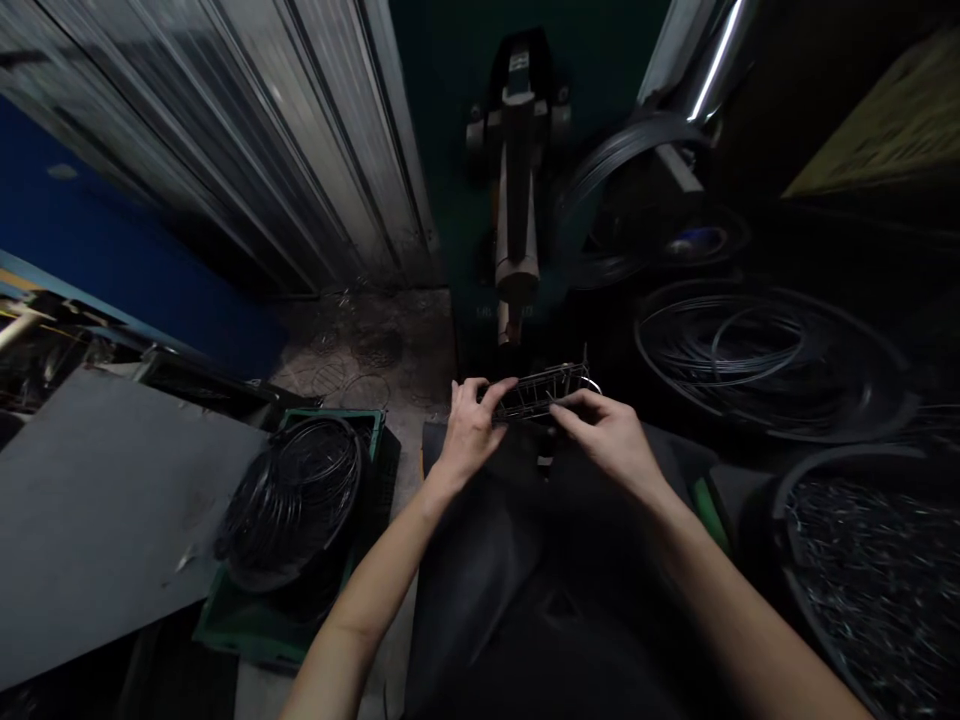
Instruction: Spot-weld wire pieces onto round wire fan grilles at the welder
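Note:
A small wire frame (pixel 541 390) with several cross wires is held level in front of me, below the tip of a machine's upper arm (pixel 518 200). My left hand (pixel 474 425) is closed on its left end, thumb and fingers gripping the wires. At the right end, my right hand (pixel 600 430) pinches the frame's near side between thumb and forefinger. Beside those fingers shows a bright curved ring (pixel 591 384). Just under the frame, a small part of the machine's lower arm (pixel 546 461) is visible; whether the wires touch it I cannot tell.
On the right are a black basin (pixel 862 400) with wire rings and a tub (pixel 787 490) full of short wire pieces. A coil (pixel 637 140) stands behind them. To the left, a green crate (pixel 251 630) carries a bowl of wire rings, next to a grey board (pixel 112 510).

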A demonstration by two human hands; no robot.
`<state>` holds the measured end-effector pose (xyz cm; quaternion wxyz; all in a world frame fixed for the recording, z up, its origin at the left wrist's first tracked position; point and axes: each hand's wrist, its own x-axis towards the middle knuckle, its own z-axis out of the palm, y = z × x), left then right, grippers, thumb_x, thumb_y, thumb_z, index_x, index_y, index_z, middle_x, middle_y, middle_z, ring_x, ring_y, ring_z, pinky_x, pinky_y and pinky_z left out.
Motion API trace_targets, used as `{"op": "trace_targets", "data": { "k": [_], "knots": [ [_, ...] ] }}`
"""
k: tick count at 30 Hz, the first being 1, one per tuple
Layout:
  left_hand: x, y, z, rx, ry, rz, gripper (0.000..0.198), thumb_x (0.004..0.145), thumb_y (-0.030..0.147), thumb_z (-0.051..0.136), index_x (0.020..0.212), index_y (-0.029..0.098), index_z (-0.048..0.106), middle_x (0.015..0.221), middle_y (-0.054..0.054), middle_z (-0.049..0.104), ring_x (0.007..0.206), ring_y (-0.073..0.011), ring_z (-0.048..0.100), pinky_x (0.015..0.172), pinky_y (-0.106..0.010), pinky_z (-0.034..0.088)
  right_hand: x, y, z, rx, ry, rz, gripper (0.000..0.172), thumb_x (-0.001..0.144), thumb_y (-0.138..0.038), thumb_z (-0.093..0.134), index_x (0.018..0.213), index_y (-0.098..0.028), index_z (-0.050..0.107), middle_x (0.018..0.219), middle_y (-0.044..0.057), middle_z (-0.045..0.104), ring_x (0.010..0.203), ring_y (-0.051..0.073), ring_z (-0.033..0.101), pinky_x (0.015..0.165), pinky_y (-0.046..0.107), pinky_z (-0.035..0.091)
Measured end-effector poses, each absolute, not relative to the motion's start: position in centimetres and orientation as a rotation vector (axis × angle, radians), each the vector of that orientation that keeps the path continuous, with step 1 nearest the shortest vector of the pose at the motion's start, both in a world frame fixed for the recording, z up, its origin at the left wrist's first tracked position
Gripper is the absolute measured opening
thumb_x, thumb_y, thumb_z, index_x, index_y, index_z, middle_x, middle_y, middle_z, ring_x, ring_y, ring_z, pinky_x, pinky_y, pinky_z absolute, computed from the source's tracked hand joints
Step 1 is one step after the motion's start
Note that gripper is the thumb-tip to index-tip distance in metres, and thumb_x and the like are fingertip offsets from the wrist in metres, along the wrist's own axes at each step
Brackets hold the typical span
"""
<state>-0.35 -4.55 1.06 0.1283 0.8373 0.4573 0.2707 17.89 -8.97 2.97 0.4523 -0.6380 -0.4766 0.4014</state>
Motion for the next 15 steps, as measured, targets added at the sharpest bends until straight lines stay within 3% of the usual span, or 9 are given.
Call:
{"op": "trace_targets", "data": {
  "k": [6, 15],
  "knots": [
    [-0.2, -4.6, 1.0, 2.579, 1.340, 0.686, 0.067, 0.073, 0.002, 0.054, 0.132, 0.031, 0.040, 0.113, -0.005, 0.041, 0.115, -0.0220, 0.045, 0.109, -0.061, 0.024, 17.1, -6.9, 1.4, -1.530, -1.130, 0.974, 0.032, 0.073, -0.047, 0.064, 0.079, -0.016, 0.066, 0.068, 0.003, 0.067, 0.059, 0.016, 0.061, 0.056, 0.026, 0.046],
    [-0.3, -3.7, 0.8, 2.515, 1.332, 0.749, 0.063, 0.074, 0.006, 0.056, 0.131, 0.029, 0.042, 0.113, -0.005, 0.042, 0.115, -0.0218, 0.045, 0.110, -0.059, 0.025, 14.9, -7.3, 0.3, -1.530, -1.272, 0.475, 0.027, 0.084, -0.042, 0.056, 0.087, -0.017, 0.066, 0.082, 0.004, 0.069, 0.070, 0.016, 0.062, 0.070, 0.028, 0.049]
  ]
}}
